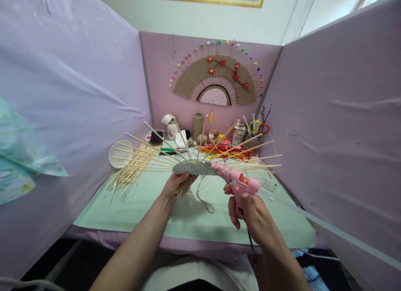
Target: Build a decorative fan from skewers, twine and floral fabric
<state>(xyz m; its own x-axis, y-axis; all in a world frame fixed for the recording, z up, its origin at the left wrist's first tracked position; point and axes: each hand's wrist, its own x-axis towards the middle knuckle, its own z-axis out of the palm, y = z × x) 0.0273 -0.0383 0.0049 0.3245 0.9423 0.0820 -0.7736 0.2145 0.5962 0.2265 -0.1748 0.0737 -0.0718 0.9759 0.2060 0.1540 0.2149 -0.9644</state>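
My left hand (177, 185) grips the lower edge of a half-round disc (191, 168) from which thin wooden sticks (205, 136) fan out upward and sideways. Twine strands hang below the disc by my fingers, and one loose twine (206, 204) curls over the table. My right hand (250, 207) is wrapped round the handle of a pink glue gun (239, 182). The gun's nozzle points left at the disc's upper right edge; whether it touches cannot be told. A small red light shows on the gun, and a clear glue stick sticks out of its back.
Loose wooden sticks (134, 167) and a white scalloped plate (120, 154) lie at the left. Behind the disc are red and yellow strips (228, 151), a twine spool (198, 126), jars and scissors (259, 127). A finished fan (216, 77) hangs on the pink back panel.
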